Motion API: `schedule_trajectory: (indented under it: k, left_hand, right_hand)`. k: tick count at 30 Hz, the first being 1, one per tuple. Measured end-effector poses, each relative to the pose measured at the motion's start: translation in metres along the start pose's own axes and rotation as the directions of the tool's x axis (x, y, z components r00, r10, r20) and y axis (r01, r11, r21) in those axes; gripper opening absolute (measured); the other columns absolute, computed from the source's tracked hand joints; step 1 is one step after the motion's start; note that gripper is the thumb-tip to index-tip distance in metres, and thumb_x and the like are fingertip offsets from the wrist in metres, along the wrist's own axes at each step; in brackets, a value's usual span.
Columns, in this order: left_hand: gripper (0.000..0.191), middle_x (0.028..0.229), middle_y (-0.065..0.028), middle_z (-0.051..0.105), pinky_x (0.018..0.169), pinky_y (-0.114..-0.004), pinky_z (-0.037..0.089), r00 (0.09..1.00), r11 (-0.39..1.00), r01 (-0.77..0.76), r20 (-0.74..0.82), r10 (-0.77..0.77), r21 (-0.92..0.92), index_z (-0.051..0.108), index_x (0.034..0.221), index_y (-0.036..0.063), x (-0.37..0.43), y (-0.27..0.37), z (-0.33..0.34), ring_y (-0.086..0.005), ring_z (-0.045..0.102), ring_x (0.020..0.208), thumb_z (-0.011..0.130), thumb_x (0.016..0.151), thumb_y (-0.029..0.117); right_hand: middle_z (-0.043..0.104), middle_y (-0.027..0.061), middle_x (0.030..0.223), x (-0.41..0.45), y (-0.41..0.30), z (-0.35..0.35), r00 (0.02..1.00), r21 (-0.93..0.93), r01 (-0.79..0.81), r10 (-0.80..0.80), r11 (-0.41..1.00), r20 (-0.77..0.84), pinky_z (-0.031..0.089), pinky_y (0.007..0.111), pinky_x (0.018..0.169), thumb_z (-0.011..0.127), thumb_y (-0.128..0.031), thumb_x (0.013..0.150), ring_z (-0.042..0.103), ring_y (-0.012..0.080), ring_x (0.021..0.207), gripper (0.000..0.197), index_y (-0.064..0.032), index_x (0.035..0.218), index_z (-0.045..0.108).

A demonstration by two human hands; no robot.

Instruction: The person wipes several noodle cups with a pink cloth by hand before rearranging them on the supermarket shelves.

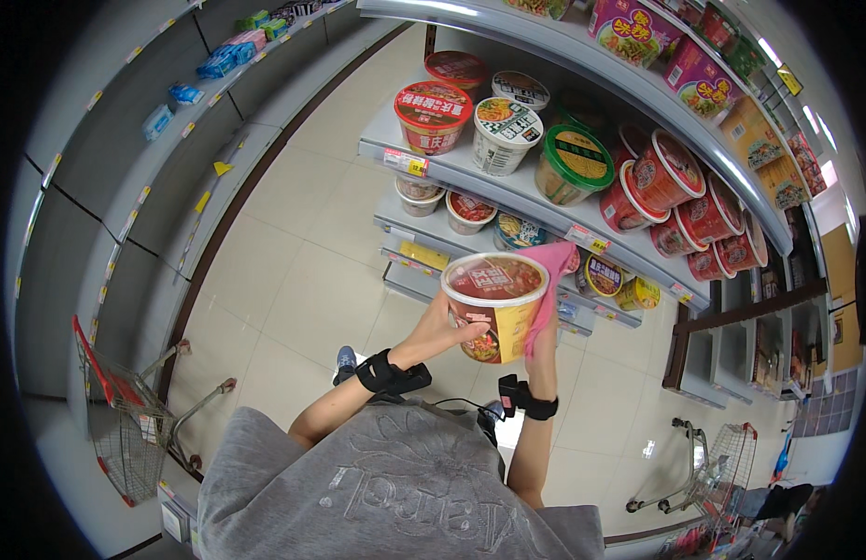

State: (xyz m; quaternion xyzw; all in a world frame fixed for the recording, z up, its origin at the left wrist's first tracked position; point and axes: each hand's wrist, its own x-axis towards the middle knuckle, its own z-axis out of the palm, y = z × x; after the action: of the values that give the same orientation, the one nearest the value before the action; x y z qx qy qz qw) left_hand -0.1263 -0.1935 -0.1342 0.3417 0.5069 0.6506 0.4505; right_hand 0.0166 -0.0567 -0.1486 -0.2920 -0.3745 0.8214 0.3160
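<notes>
My left hand (pixel 443 334) grips an instant noodle tub (pixel 499 297) from its left side, the thumb lying across its front. The tub has a white rim, a reddish-brown lid and a brown and yellow wrap that bears writing. A pink cloth (pixel 550 294) is pressed along the tub's right side and rim. My right hand (pixel 543 341) is behind that cloth, mostly hidden by it; only its wrist side shows plainly. The tub is in front of the shelf unit, above the tiled floor.
Ahead, a shelf (pixel 499 168) bears a red-lidded tub (pixel 433 115), a white tub (pixel 506 136), a green-lidded tub (pixel 574 164) and stacked red tubs (pixel 664 175). Shopping carts stand at left (pixel 128 420) and right (pixel 723 465). Another shelf unit (pixel 117 210) runs along the left.
</notes>
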Motion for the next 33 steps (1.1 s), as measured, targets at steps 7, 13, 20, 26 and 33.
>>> schedule_trajectory:
  k: [7,13,20,26,33]
  left_hand:
    - [0.073,0.128,-0.0092,0.043,0.100,-0.031,0.032,0.998,0.987,-0.013,0.052,0.022,-0.161,0.025,0.136,0.0015,0.003,0.006,0.001,-0.0152,0.041,0.117,0.067,0.079,0.018]
    - [0.071,0.128,-0.0093,0.043,0.101,-0.031,0.031,0.984,0.983,-0.169,-0.062,0.165,-0.068,0.027,0.135,0.0013,0.005,0.010,0.005,-0.0153,0.040,0.119,0.067,0.079,0.019]
    - [0.075,0.132,-0.0083,0.045,0.101,-0.031,0.032,0.962,0.877,0.240,0.221,-0.158,-0.416,0.033,0.134,0.0023,-0.010,-0.010,-0.009,-0.0156,0.044,0.119,0.050,0.085,0.055]
    - [0.074,0.131,-0.0079,0.045,0.100,-0.031,0.033,0.987,0.902,0.099,0.157,-0.035,-0.420,0.032,0.134,0.0015,-0.011,-0.005,0.010,-0.0153,0.045,0.118,0.052,0.085,0.053]
    - [0.062,0.123,-0.0089,0.047,0.096,-0.031,0.036,0.987,0.979,-0.151,-0.073,0.142,-0.134,0.032,0.130,0.0010,-0.001,0.015,0.019,-0.0149,0.046,0.111,0.064,0.081,0.018]
  right_hand:
    - [0.044,0.0101,0.130,-0.022,0.031,0.005,0.999,0.174,0.042,-0.039,0.984,-0.019,0.037,0.032,0.098,0.031,-0.038,0.098,0.044,0.0173,0.119,0.051,-0.0031,0.135,0.032]
    - [0.045,0.0144,0.128,-0.055,0.014,0.069,0.829,-0.511,0.375,-0.527,0.773,-0.189,0.034,0.031,0.096,0.033,-0.032,0.098,0.045,0.0212,0.115,0.050,0.0054,0.131,0.034]
    - [0.045,0.0078,0.131,-0.040,0.011,0.030,0.928,-0.053,0.373,-0.370,0.926,0.048,0.038,0.029,0.095,0.035,-0.035,0.098,0.049,0.0165,0.113,0.050,-0.0018,0.135,0.033]
    - [0.048,0.0055,0.129,-0.043,0.005,0.013,0.959,0.185,0.138,-0.178,0.973,0.220,0.042,0.028,0.093,0.032,-0.038,0.098,0.050,0.0150,0.113,0.049,-0.0072,0.135,0.034]
    - [0.050,0.0119,0.124,-0.037,0.025,0.025,0.888,-0.360,0.311,-0.404,0.880,-0.220,0.039,0.028,0.091,0.032,-0.030,0.099,0.050,0.0185,0.110,0.044,0.0029,0.127,0.042]
